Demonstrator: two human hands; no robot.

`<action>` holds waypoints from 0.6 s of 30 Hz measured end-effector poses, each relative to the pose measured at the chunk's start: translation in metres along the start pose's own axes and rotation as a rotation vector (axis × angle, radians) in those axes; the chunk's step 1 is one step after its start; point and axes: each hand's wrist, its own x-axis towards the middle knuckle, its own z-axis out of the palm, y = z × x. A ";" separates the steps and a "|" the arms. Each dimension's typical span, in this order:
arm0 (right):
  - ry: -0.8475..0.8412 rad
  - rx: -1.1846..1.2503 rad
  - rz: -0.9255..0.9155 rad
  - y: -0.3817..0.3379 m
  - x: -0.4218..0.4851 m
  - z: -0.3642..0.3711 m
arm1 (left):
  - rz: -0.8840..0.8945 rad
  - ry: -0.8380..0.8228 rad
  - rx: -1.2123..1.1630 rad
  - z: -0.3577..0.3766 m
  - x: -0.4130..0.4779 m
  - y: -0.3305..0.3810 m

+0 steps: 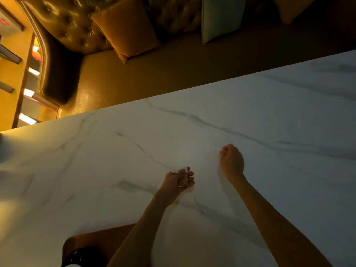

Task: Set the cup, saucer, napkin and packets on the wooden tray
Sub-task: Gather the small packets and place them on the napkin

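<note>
White marble with grey veins makes up the desk point(212, 116), smooth and hard, so anything thin dropped on it would lie flat and be awkward to pick up again. The left hand point(176, 183) is curled around a few small packets point(183, 179) (one looks tan and speckled, with a paler one at the fingertips), holding them just above the desk. The right hand point(232, 161) is closed into a loose fist beyond and to the right of the packets; whether it pinches anything I cannot tell. The wooden tray point(90, 238), rounded at its corner and warm brown, sits nearer the person than the packets, partly under the left forearm, with a dark glossy object point(82, 256) on it, possibly the cup. The main risk is a slippery packet sliding out of the left hand's grip on the way back to the tray, or the forearm knocking that dark object.
</note>
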 end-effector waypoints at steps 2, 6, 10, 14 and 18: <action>0.004 -0.080 0.116 0.006 0.008 -0.001 | -0.013 0.013 -0.045 0.002 0.001 0.000; -0.048 -0.071 0.205 0.006 0.013 0.009 | -0.022 0.063 -0.079 -0.001 0.000 -0.002; -0.194 0.022 0.219 0.007 0.015 0.007 | -0.009 0.084 -0.143 -0.010 -0.007 -0.007; -0.314 0.180 0.078 -0.012 -0.024 0.007 | 0.047 0.075 -0.206 -0.022 -0.022 -0.007; -0.397 0.270 -0.099 -0.054 -0.098 0.017 | 0.111 0.062 -0.164 -0.037 -0.048 -0.005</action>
